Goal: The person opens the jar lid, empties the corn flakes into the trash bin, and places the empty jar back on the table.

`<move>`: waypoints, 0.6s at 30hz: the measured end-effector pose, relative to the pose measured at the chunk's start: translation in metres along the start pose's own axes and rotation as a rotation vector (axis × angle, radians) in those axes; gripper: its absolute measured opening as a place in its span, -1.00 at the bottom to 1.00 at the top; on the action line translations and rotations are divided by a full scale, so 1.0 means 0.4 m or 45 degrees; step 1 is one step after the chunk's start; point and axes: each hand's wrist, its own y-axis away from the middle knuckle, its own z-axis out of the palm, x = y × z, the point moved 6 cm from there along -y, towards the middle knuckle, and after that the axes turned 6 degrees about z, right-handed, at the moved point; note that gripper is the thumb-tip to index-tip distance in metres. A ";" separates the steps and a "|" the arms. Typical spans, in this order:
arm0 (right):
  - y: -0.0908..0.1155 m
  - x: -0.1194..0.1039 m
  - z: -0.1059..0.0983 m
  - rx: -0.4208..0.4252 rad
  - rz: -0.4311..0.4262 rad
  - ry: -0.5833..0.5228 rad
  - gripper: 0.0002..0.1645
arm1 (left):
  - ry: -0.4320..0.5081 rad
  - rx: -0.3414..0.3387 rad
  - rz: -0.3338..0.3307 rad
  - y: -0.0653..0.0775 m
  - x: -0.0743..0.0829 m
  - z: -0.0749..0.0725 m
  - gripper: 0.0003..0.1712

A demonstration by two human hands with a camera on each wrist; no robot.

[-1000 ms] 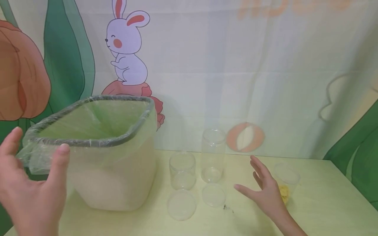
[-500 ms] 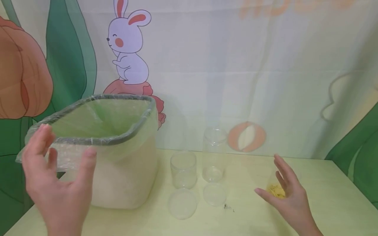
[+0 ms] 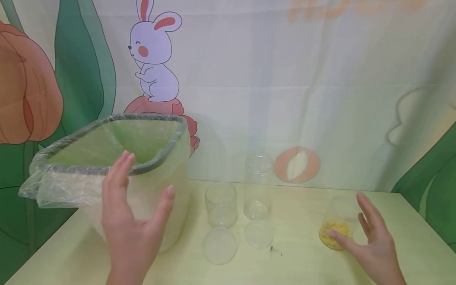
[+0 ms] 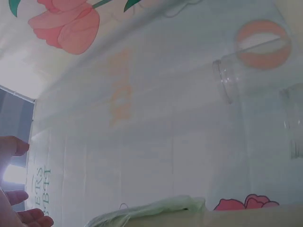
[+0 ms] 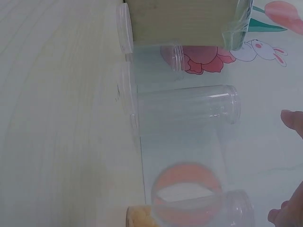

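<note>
My left hand [image 3: 132, 225] hovers in front of the lined bin [image 3: 174, 190], fingers and thumb spread apart with nothing between them. Beside a clear jar [image 3: 341, 217] at the table's right, my right hand [image 3: 379, 247] is spread, its thumb overlapping the jar in the head view. Whether it touches the jar I cannot tell. Small yellow pieces [image 3: 333, 228] fill the jar's lower part. Between the hands stand a short clear jar [image 3: 221, 206] and a tall clear jar [image 3: 258, 190]. In the right wrist view, fingertips [image 5: 291, 118] show at the right edge, apart from the tall jar.
Two round clear lids, one larger [image 3: 219, 245] and one smaller [image 3: 259, 234], lie before the jars. Small dark specks [image 3: 274, 250] mark the table [image 3: 299, 261]. A loose plastic liner [image 3: 67, 190] hangs over the bin's rim. A printed cloth [image 3: 228, 79] covers the wall behind.
My left hand has moved right, from the bin's left end to its front. My right hand has also moved right, passing in front of the jar with yellow pieces to its right side.
</note>
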 end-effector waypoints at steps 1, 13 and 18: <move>0.000 0.007 -0.004 0.007 0.021 0.018 0.20 | 0.005 -0.002 0.017 -0.001 0.014 0.010 -0.24; -0.028 0.104 -0.043 0.028 0.201 0.078 0.15 | 0.114 -0.147 0.110 0.039 0.123 0.136 -0.32; -0.051 0.234 -0.054 0.019 0.278 0.135 0.18 | 0.149 -0.284 0.093 0.072 0.142 0.192 -0.34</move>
